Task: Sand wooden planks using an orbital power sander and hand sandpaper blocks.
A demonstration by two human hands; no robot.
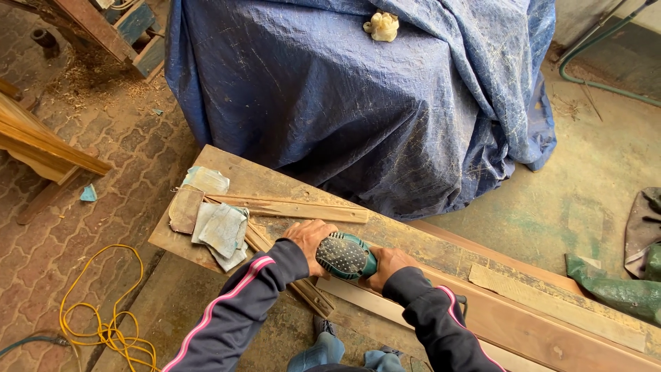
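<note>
A teal and black electric sander [346, 255] rests on a long wooden plank [523, 324] that lies on a worn workbench top [237, 180]. My left hand [309, 236] grips the sander's left side. My right hand [387, 266] grips its right side. Both arms are in dark sleeves with pink stripes. Several used sandpaper sheets [219, 227] lie just left of my left hand, beside a loose wooden strip [292, 207].
A big shape covered by a blue tarp [358, 96] stands behind the bench, with a pale crumpled rag [382, 26] on top. A yellow cable [103, 324] coils on the brick floor at left. Wooden furniture parts [41, 148] stand far left; a green hose [599, 62] runs at right.
</note>
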